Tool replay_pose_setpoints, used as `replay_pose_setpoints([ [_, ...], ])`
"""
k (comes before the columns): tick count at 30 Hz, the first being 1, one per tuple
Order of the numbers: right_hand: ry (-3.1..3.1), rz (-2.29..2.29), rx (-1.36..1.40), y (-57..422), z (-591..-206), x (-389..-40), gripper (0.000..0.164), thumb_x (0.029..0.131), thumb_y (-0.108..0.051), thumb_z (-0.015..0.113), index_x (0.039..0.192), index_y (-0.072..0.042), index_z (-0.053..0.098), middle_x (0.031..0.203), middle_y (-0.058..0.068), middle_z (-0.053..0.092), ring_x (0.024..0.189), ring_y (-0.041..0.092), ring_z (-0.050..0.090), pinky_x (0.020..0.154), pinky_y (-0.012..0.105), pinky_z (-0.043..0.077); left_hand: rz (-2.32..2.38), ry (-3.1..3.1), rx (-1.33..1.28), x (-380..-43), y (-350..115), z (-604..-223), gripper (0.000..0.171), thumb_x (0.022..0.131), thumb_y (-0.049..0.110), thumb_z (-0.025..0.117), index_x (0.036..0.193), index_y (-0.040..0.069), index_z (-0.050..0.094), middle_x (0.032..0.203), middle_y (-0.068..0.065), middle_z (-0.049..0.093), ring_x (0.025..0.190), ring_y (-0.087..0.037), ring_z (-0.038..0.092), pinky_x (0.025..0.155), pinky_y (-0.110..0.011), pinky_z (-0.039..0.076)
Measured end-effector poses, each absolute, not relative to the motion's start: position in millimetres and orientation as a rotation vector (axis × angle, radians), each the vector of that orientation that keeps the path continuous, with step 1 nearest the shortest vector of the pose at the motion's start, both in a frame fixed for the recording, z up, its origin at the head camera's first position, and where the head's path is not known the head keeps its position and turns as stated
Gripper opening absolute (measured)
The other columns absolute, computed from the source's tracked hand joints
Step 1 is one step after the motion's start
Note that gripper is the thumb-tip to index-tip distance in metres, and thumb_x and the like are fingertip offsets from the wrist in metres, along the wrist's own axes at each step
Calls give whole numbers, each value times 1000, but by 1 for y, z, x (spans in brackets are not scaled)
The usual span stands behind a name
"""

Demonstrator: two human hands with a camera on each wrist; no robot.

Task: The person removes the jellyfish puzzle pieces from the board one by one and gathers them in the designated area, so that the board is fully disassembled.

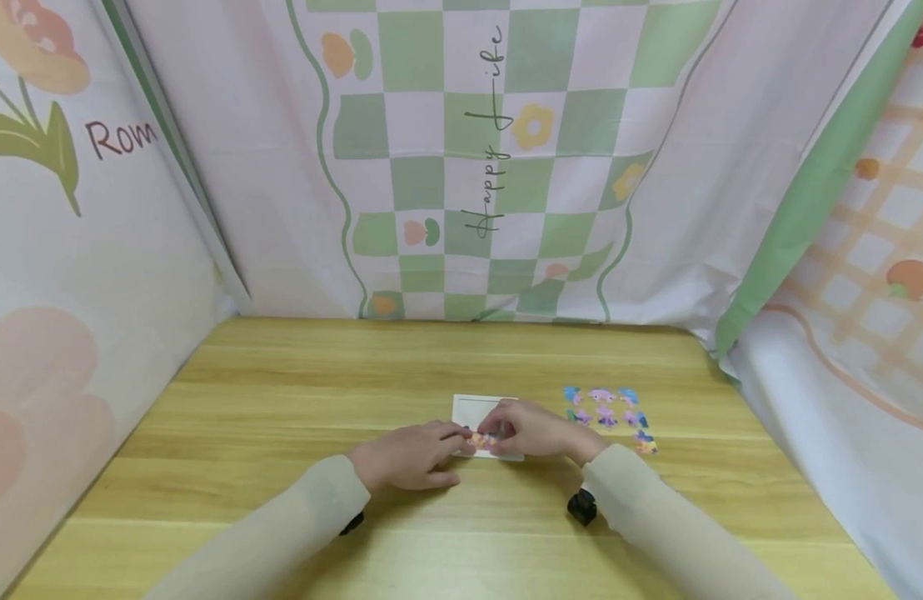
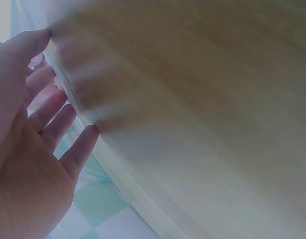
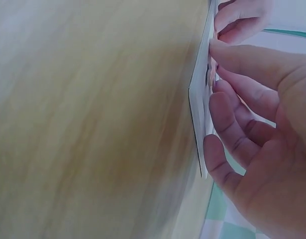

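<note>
A white puzzle board (image 1: pixel 471 408) lies on the table, with colourful puzzle pieces (image 1: pixel 480 442) joined along its near part. My left hand (image 1: pixel 411 456) reaches in from the left, its index fingertip touching the pieces at their left end. The other left fingers are loosely bent, with the fingertips on the tabletop in the left wrist view. From the right, my right hand (image 1: pixel 532 429) bends over the board. Its thumb and index finger pinch a small puzzle piece at the right end of the row, largely covered by the fingers. The board's edge (image 3: pixel 195 107) shows beside the right fingertips.
Several loose puzzle pieces (image 1: pixel 606 415), pink, purple and blue, lie spread to the right of the board, close beyond the right wrist. The wooden table (image 1: pixel 319 367) is bordered by a checked curtain (image 1: pixel 476 167) behind and printed cloths at both sides.
</note>
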State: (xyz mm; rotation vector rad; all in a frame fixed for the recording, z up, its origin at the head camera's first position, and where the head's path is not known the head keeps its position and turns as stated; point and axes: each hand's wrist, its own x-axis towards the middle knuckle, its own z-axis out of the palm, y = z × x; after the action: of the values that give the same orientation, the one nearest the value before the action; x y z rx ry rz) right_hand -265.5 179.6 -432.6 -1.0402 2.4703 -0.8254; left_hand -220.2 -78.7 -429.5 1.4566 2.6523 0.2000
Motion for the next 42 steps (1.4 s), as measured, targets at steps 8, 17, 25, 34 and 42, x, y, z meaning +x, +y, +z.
replay_pose_setpoints([
  [8, 2456, -867, -1010, 177, -432, -266, 27, 89, -13, 76, 115, -11, 66, 98, -3, 60, 83, 14, 59, 73, 31, 53, 225, 2646, 1425, -220, -78, -429, 41, 102, 31, 61, 139, 13, 56, 151, -9, 45, 138, -23, 43, 112, -35, 37],
  [17, 2459, -886, -1067, 177, -432, -267, 18, 94, -15, 72, 110, -15, 63, 95, -5, 60, 81, 12, 59, 73, 30, 52, 235, 2641, 1420, -220, -79, -430, 40, 102, 31, 61, 137, 13, 57, 150, -9, 46, 138, -22, 43, 112, -34, 37],
  [25, 2425, -931, -1062, 181, -429, -265, 11, 97, -18, 69, 106, -15, 64, 96, -8, 66, 86, 13, 62, 77, 32, 52, 252, 2639, 1404, -219, -79, -428, 41, 102, 31, 61, 138, 12, 56, 150, -10, 46, 137, -24, 44, 112, -35, 37],
  [34, 2424, -962, -1014, 208, -420, -264, 8, 97, -17, 68, 103, -12, 67, 95, -4, 69, 87, 14, 64, 78, 30, 53, 253, 2638, 1395, -218, -78, -430, 43, 102, 30, 61, 140, 11, 54, 152, -9, 45, 139, -24, 42, 113, -35, 35],
  [42, 2450, -959, -966, 249, -413, -262, 6, 98, -14, 66, 102, -10, 67, 92, 0, 68, 86, 19, 65, 76, 28, 54, 278, 2630, 1393, -217, -78, -430, 43, 102, 30, 61, 141, 11, 54, 152, -10, 44, 139, -25, 41, 114, -36, 34],
])
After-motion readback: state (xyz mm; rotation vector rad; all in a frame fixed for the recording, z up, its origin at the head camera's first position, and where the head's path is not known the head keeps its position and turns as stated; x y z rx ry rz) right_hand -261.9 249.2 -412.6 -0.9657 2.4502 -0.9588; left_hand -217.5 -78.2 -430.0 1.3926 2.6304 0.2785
